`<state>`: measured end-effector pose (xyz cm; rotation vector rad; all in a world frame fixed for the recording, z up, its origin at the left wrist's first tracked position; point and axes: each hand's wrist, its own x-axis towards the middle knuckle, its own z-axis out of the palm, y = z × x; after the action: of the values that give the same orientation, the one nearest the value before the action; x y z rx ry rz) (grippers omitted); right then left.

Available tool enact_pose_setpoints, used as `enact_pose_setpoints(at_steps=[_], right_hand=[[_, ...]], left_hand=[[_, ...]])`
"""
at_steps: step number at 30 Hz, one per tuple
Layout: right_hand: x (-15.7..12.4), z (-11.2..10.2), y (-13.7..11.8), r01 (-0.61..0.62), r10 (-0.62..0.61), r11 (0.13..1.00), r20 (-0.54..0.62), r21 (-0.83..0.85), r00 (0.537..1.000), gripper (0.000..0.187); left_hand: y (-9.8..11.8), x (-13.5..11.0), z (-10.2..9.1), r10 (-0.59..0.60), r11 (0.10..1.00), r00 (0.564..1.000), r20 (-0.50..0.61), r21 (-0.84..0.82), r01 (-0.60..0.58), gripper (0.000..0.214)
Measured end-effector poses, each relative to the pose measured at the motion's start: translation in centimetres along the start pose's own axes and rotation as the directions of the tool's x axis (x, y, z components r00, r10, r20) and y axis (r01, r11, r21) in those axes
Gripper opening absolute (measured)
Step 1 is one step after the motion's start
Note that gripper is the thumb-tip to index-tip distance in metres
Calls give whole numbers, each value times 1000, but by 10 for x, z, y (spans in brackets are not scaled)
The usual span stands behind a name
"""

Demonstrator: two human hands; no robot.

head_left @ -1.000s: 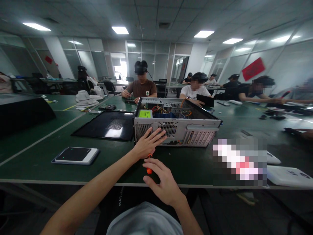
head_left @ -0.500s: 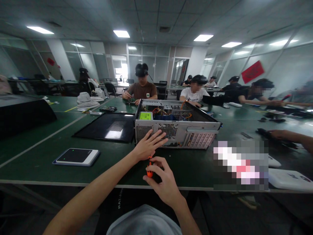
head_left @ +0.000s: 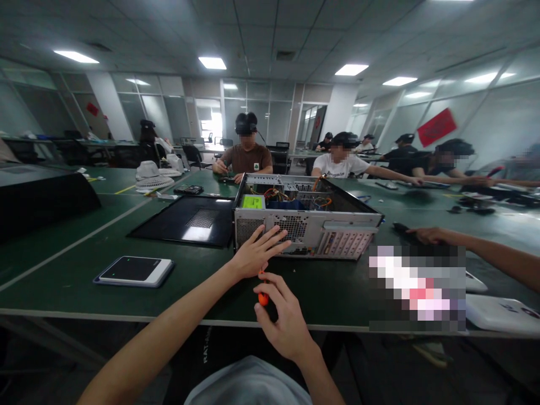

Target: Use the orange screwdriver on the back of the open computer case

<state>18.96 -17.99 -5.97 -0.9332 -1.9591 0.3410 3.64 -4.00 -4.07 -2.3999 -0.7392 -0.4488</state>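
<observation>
While beside case (head_left: 311, 228), hands (head_left: 255, 257) (head_left: 283, 319) at screwdriver (head_left: 263, 299)

The bare left forearm (head_left: 169, 332) was stretched forward and inward, with the wrist (head_left: 233, 271) held nearly straight. The left hand (head_left: 253, 257) was placed with its back toward the viewer, its fingers extended and fanned apart. The right hand (head_left: 284, 318) was held lower, nearer the body, its fingers (head_left: 278, 284) bent and the thumb (head_left: 265, 319) set below them. The bare right forearm (head_left: 323, 374) was angled inward.
</observation>
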Motion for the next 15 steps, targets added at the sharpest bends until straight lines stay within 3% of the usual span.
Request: enact_pose_setpoints(at_steps=[4,10,15], right_hand=[[-1,4,2,13,-18,998,-78,-62,997,13],[2,3,1,27,-28,999,-60,-26,998,24],[1,4,2,21,-23,999,-40,-35,999,19]], left_hand=[[0,1,-1,-8,1000,1000,15,9,8,93],[1,2,-3,-8,999,998,55,38,6,92],[0,0,-2,0,998,999,37,58,-2,92]])
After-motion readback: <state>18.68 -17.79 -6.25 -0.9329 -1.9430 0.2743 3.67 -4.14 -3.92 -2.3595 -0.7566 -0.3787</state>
